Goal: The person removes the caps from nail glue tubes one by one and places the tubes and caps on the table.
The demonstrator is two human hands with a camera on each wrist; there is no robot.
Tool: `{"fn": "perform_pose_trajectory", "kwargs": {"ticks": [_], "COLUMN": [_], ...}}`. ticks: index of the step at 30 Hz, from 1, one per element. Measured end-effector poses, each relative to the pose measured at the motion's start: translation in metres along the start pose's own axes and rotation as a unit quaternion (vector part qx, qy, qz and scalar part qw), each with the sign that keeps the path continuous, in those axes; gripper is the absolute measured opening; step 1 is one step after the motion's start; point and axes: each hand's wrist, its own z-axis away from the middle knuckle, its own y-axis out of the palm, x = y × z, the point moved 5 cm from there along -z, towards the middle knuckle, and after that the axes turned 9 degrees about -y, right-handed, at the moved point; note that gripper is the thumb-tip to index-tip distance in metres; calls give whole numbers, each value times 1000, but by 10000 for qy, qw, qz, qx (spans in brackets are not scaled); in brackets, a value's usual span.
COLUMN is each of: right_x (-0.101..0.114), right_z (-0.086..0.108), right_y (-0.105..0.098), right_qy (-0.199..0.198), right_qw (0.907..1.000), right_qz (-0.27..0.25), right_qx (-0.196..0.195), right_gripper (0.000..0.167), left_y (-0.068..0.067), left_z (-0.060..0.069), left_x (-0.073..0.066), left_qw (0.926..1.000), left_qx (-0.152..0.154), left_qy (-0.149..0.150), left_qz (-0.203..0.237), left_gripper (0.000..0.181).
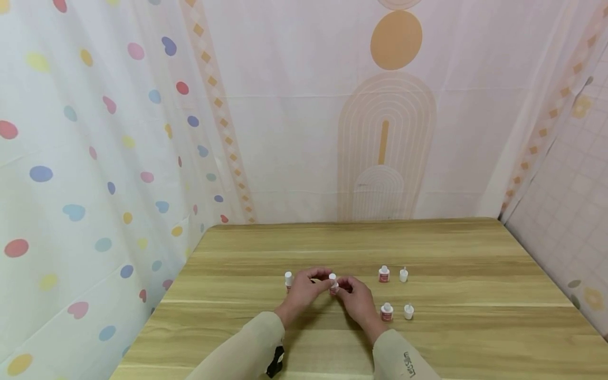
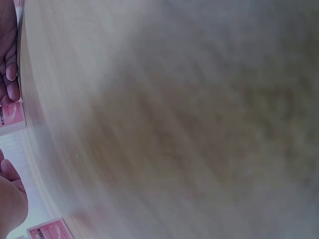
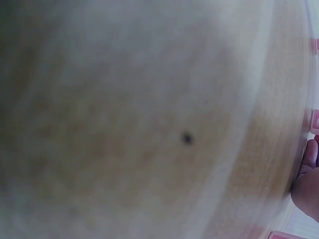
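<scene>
Both hands meet around a small bottle (image 1: 334,289) with a white cap and a red label, upright near the table's middle. The left hand (image 1: 305,289) pinches its white cap between thumb and finger. From the other side the right hand (image 1: 357,302) grips the bottle's body with thumb and fingers. Another capped bottle (image 1: 288,279) stands just left of the left hand. In the left wrist view, the left hand (image 2: 12,204) shows at the left edge, near a pink label (image 2: 50,230). The right wrist view has the right hand (image 3: 306,184) at its right edge.
Right of the hands stand two uncapped bottles, one farther back (image 1: 383,274) and one nearer (image 1: 387,312). Beside them rest two white caps, the rear one (image 1: 403,275) and the front one (image 1: 408,312). Patterned curtains (image 1: 294,132) hang behind the wooden table (image 1: 456,348).
</scene>
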Motion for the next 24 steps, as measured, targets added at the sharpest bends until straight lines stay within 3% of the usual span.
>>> {"fn": "perform_pose_trajectory", "kwargs": {"ticks": [6,24], "right_x": [-1,-1], "right_z": [0,-1], "right_y": [0,0], "right_qy": [21,75], "right_qw": [10000,10000], "right_qz": [-17,42], "right_qx": [15,-12], "right_gripper": [10,9], "left_y": [0,0], "left_z": [4,1], "left_x": [-6,0], "left_qw": [9999,10000], "left_qx": [12,54], "left_qy": [-87,-82], "left_qz": [87,12], "left_gripper": [21,23]}}
